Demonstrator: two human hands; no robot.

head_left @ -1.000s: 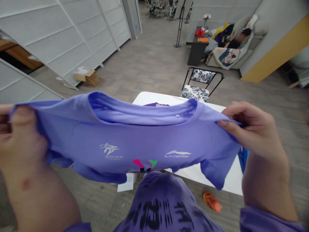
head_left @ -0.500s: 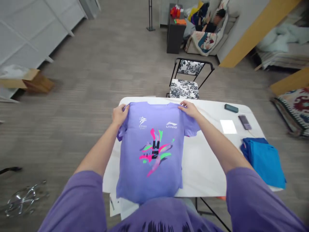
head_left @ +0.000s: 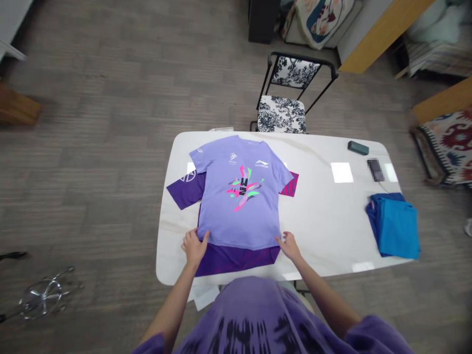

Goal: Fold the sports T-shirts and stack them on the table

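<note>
A lavender T-shirt [head_left: 221,211] with a bright printed chest design lies spread flat on the table. Under it is a dark purple shirt [head_left: 236,260], its sleeves and lower edge showing past the top one. At the lower left corner of the lavender hem rests my left hand [head_left: 194,247], thumb and fingers apart, touching the cloth. My right hand [head_left: 289,246] is at the opposite hem corner, thumb against the fabric edge and fingers spread from it.
The white table [head_left: 324,221] carries folded blue clothes [head_left: 398,228], a dark green case [head_left: 358,147] and a blurred-out phone-like item [head_left: 375,170] on its right. Beyond the far edge stands a patterned chair [head_left: 282,113]. A metal wheeled base [head_left: 44,296] is on the floor at left.
The lavender T-shirt, held up by its shoulders before, now lies over the purple shirt. Both hands have moved from the shoulders down to the hem corners. My view has tilted downward.
</note>
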